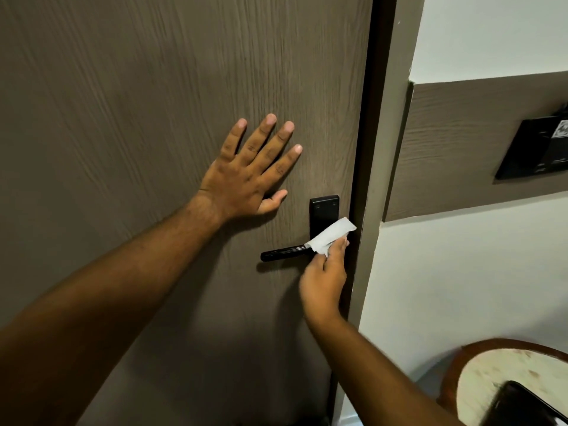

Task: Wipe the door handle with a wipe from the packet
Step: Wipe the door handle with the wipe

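A black lever door handle [282, 253] sticks out to the left from a black backplate [323, 210] on a brown wood-grain door [153, 87]. My right hand [324, 281] holds a white wipe [330, 236] pressed against the handle's inner end, where the lever meets the plate. My left hand [250, 173] lies flat on the door, fingers spread, up and to the left of the handle and holding nothing. No wipe packet is in view.
The dark door frame [373, 118] runs down just right of the handle. On the right wall a brown band carries a black panel [534, 149]. At the bottom right stands a round table [498, 370] with a wooden rim, and a dark object [522, 407] lies on it.
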